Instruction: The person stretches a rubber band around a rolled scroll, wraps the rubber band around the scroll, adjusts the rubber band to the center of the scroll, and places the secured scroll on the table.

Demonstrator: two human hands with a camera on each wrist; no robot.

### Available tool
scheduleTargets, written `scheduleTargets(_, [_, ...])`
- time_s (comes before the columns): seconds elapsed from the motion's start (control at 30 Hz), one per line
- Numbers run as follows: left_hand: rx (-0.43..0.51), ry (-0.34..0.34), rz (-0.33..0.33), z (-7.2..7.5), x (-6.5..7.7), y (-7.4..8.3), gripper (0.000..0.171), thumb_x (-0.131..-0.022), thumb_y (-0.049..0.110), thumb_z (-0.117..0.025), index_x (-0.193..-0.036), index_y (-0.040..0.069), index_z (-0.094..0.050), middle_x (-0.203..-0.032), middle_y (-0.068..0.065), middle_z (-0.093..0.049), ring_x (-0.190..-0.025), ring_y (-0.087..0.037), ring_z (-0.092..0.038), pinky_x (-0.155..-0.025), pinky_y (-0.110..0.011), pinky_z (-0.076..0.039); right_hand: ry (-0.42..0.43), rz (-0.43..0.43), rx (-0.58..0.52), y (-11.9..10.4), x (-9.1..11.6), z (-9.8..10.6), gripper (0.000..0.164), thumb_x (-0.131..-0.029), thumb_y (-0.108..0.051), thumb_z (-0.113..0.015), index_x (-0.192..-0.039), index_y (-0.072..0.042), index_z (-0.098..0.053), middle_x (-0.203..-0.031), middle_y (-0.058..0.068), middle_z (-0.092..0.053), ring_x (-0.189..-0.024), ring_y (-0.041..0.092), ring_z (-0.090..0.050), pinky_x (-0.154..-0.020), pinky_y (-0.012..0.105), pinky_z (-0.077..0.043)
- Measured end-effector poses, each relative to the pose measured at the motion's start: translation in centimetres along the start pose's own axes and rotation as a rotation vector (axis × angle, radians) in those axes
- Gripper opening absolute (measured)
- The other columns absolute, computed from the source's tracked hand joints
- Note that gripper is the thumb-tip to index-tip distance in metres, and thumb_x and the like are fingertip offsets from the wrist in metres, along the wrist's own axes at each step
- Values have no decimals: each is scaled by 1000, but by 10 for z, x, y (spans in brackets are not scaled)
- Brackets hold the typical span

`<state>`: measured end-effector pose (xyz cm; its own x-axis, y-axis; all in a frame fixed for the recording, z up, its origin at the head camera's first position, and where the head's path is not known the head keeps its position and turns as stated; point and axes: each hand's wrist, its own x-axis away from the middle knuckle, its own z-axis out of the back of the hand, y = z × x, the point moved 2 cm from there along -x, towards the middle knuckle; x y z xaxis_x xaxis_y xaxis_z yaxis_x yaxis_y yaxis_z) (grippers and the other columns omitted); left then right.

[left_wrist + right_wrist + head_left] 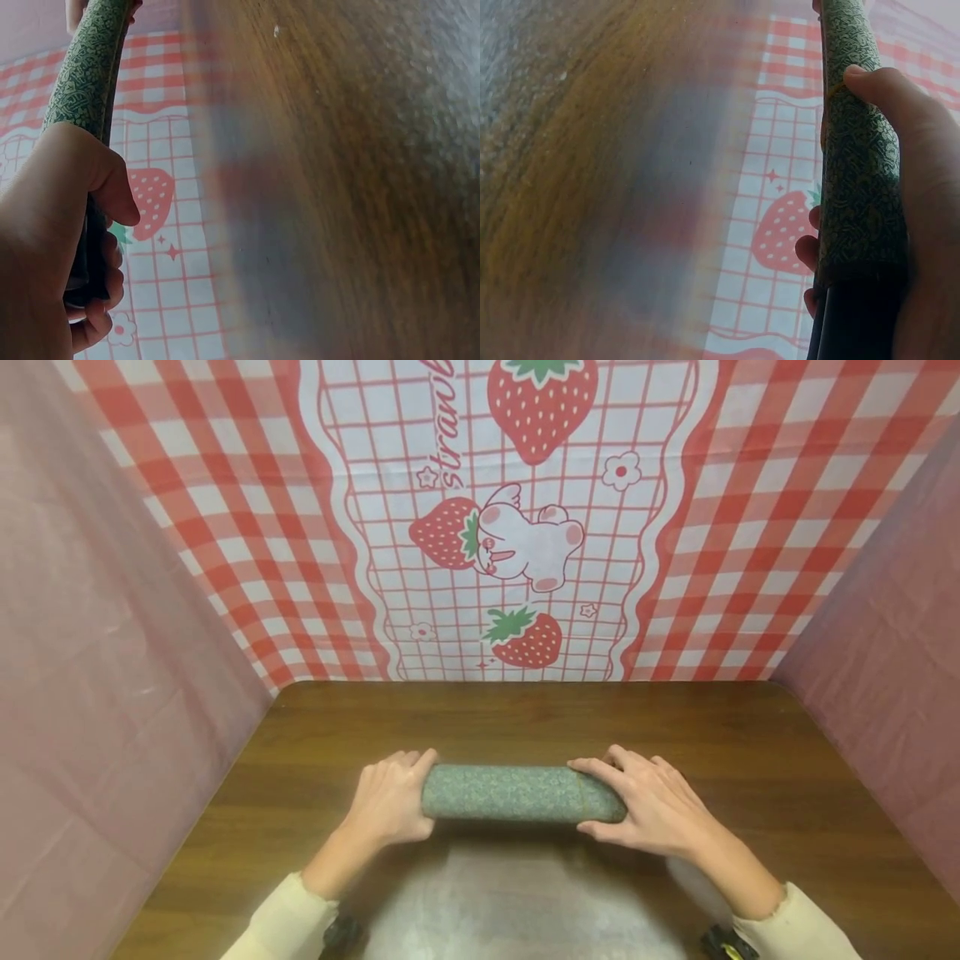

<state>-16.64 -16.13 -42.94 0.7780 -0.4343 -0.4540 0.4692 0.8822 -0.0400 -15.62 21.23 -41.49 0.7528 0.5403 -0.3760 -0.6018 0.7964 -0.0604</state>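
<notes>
A long, rounded green object (502,793) with a small floral pattern is held level above the table; its exact kind cannot be told. My left hand (390,797) grips its left end, thumb on the near side. At the right end, my right hand (652,802) holds it between thumb and fingers. Close to the right thumb, a thin yellowish band (836,90) crosses the pattern. Both wrist views show black end parts (859,319) beyond the patterned middle, partly covered by the palms. In the left wrist view the fingers curl round the black end (88,262).
Beneath the hands lies a brown wood-grain table (525,718) with a pale glare patch near its front. A red-and-white strawberry-print cloth (510,560) hangs behind it. Pink cloths (112,652) border both sides. Small black devices (727,942) sit at the wrists.
</notes>
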Motion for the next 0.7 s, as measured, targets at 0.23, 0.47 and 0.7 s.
scheduleTargets(0.23, [-6,-6,11,1,-2,2,67,-53,32,-94,-114,20,-68,-87,1,-75,-72,-19,-68,-50,-35,-50,1,-2,2,1,3,-2,81,-77,-67,-89,-148,-35,-68,-109,-1,-69,-81,9,-61,-72,31,-44])
scheduleTargets(0.47, [7,-10,28,1,-3,1,66,-54,32,-94,-114,20,-68,-88,0,-75,-73,-19,-68,-50,-35,-50,39,-9,-22,0,5,-3,82,-75,-61,-93,-146,-29,-67,-114,-2,-74,-94,18,-73,-80,41,-52])
scheduleTargets(0.7, [17,-23,37,2,-3,2,67,-54,33,-93,-115,20,-68,-87,0,-75,-71,-18,-66,-50,-34,-50,94,-8,-11,-1,5,-4,77,-74,-60,-94,-139,-26,-71,-112,-2,-73,-96,19,-73,-80,42,-52])
